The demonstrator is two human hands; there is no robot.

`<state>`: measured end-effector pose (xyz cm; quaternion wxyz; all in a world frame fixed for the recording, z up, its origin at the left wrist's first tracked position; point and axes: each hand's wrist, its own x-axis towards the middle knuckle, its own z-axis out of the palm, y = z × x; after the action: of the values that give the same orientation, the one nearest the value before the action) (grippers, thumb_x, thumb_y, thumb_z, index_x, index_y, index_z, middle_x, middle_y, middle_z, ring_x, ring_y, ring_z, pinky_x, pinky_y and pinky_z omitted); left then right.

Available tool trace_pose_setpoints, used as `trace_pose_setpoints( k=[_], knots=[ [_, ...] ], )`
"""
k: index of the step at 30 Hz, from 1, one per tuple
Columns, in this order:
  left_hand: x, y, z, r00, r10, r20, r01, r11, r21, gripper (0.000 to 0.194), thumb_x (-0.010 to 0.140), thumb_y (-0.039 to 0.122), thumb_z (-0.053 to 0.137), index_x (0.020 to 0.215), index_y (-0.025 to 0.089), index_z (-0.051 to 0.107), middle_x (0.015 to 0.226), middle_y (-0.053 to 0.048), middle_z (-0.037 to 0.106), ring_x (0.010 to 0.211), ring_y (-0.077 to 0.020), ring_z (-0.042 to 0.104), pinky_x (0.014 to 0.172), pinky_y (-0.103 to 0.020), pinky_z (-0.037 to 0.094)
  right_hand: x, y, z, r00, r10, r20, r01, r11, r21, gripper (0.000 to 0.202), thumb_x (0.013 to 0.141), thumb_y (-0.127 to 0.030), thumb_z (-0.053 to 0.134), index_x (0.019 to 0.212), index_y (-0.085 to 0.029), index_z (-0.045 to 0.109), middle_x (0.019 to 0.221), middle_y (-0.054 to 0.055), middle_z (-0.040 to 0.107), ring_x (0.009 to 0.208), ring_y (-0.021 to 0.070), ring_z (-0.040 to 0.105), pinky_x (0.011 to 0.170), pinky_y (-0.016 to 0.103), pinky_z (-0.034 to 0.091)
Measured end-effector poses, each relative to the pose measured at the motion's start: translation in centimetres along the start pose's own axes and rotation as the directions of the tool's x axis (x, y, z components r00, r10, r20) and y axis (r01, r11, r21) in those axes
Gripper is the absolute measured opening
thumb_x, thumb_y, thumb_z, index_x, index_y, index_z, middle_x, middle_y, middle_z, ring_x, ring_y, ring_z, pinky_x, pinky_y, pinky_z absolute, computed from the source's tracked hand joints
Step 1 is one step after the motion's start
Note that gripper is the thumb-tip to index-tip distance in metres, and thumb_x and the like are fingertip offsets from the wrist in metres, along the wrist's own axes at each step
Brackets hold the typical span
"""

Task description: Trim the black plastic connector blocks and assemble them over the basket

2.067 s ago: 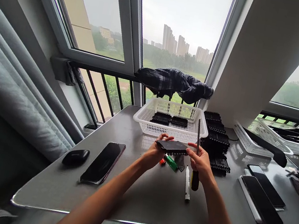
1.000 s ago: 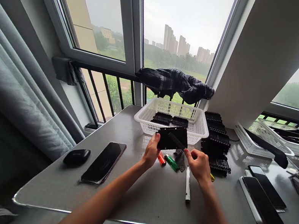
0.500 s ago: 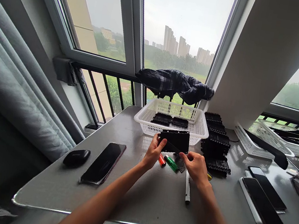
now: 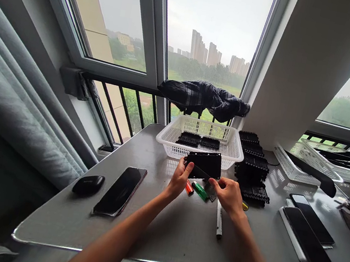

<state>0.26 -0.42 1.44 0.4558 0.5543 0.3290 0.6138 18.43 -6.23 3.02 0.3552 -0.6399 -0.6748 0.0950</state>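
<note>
1. The left hand [image 4: 180,179] is pinching the black plate [image 4: 206,163] by its left end, above the surface [image 4: 172,239]
2. The dark tool [image 4: 200,171] is crossing the black plate's lower part
3. The right hand [image 4: 229,196] is gripping the dark tool, fingers curled

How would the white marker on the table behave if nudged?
The white marker looks slim and round-barrelled, so it would probably roll sideways. Its smooth, straight body suggests stiff, light plastic. The flat, slightly shiny table likely offers little grip, so it may slide too if pushed endwise.
</note>
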Motion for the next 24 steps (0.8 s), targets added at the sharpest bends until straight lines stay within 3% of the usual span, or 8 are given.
trace_pose_setpoints(
  k=[7,11,14,24],
  knots=[
    [0.4,0.4,-0.4,0.998,0.006,-0.06,-0.005,1.0,0.017,0.037,0.079,0.043,0.068,0.101,0.019,0.053,0.107,-0.007,0.065,0.104,-0.0221,0.061,0.096,-0.035,0.044,0.1,0.2,-0.4,1.0,-0.006,0.001,0.006,1.0,-0.017,0.058,0.087,-0.066,0.046,0.053,-0.019,0.051,0.052,0.0,0.054,0.052,0.0136,0.046,0.054,0.026,0.024],
    [0.9,0.2,-1.0,0.996,-0.073,-0.047,0.067,0.99,-0.125,0.046,0.075,0.045,0.071,0.106,0.019,0.05,0.1,-0.006,0.068,0.093,-0.0212,0.066,0.088,-0.036,0.049,0.2,0.9,-1.1,0.994,0.003,-0.112,-0.015,0.994,-0.112,0.059,0.089,-0.067,0.043,0.056,-0.019,0.054,0.055,0.001,0.057,0.052,0.0135,0.046,0.054,0.026,0.023],
    [1.0,-0.2,-1.2,0.993,-0.112,-0.031,0.104,0.976,-0.191,0.048,0.074,0.046,0.072,0.106,0.018,0.05,0.094,-0.005,0.07,0.086,-0.0204,0.068,0.084,-0.036,0.051,0.3,1.1,-1.3,0.992,0.021,-0.128,-0.046,0.979,-0.197,0.06,0.089,-0.067,0.041,0.057,-0.019,0.057,0.057,0.003,0.06,0.053,0.0145,0.049,0.054,0.026,0.022],
    [2.1,-0.9,-2.5,0.99,-0.081,-0.116,0.065,0.989,-0.135,0.047,0.073,0.047,0.072,0.106,0.017,0.055,0.097,-0.007,0.07,0.093,-0.0236,0.067,0.09,-0.038,0.049,0.4,1.3,-1.5,0.99,0.1,-0.101,-0.123,0.96,-0.251,0.054,0.091,-0.063,0.044,0.065,-0.02,0.064,0.066,0.005,0.066,0.062,0.017,0.057,0.054,0.026,0.023]
  ],
)
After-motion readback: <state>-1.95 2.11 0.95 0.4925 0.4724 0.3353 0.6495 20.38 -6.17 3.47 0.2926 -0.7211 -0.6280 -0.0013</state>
